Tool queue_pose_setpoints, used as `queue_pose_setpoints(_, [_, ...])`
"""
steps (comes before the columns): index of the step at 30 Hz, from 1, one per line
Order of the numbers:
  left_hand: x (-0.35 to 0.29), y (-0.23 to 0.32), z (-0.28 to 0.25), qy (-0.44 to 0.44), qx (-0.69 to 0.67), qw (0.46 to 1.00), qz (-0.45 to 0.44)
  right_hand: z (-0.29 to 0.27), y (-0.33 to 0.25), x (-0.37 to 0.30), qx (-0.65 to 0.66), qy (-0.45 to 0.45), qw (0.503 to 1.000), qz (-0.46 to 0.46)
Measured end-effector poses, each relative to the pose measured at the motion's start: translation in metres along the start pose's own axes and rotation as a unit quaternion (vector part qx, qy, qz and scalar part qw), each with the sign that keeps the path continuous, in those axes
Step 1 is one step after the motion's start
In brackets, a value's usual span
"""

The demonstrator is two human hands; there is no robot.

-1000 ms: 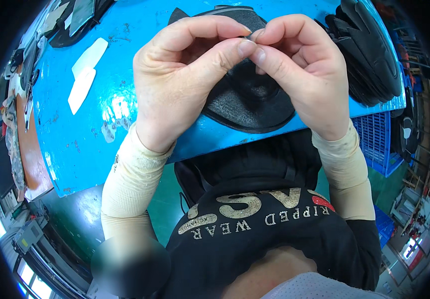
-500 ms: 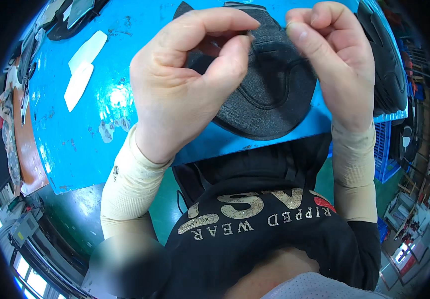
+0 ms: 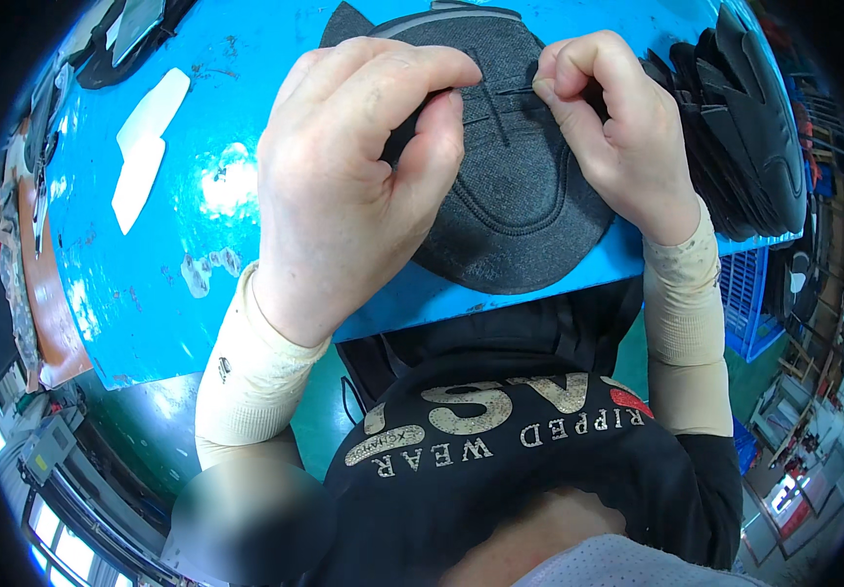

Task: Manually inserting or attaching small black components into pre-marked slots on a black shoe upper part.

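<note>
A dark grey felt-like panel [image 3: 500,254] with a rounded near end lies on the blue table, close to its front edge. A raised U-shaped seam curves across it, and dark lines cross near its middle. Over the panel's left side is my left hand [image 3: 343,166], thumb and forefinger curled toward each other; anything between them is hidden. My right hand [image 3: 627,127] pinches a thin dark strand [image 3: 517,91] above the right side of the panel. The strand reaches left toward the crossing lines.
A stack of black shaped pieces [image 3: 750,147] lies at the table's right edge, with a blue plastic crate [image 3: 743,298] below it. White cut pieces [image 3: 151,132] rest on the blue table [image 3: 177,328] to the left. Dark items [image 3: 128,54] lie at the far left.
Both hands have lowered onto the panel and shifted slightly left, uncovering its middle. The dark strand in my right fingers now shows. The stack at right is more fully in view.
</note>
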State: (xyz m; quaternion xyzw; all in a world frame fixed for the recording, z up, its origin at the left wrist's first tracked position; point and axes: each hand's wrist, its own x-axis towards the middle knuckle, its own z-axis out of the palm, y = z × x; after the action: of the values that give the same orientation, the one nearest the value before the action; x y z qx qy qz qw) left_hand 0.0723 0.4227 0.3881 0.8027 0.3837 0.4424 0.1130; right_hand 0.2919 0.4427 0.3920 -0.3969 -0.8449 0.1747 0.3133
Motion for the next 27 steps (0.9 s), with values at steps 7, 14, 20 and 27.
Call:
queue_pose_setpoints(7, [0.004,0.008,-0.002,-0.049,0.1,0.993,0.028,0.001,-0.005,0.002,-0.006,-0.004,1.0,0.002])
queue_pose_setpoints(14, [0.009,0.01,0.01,-0.111,0.199,0.973,0.039,-0.003,-0.008,0.002,-0.051,0.007,0.999,0.001])
queue_pose_setpoints(20, [0.018,0.028,0.009,-0.079,0.262,0.959,0.079,-0.005,-0.012,-0.002,-0.135,0.024,0.99,-0.028])
queue_pose_setpoints(27, [0.009,0.006,0.009,-0.102,0.2,0.974,0.044,-0.001,-0.001,-0.004,-0.129,0.026,0.991,-0.031])
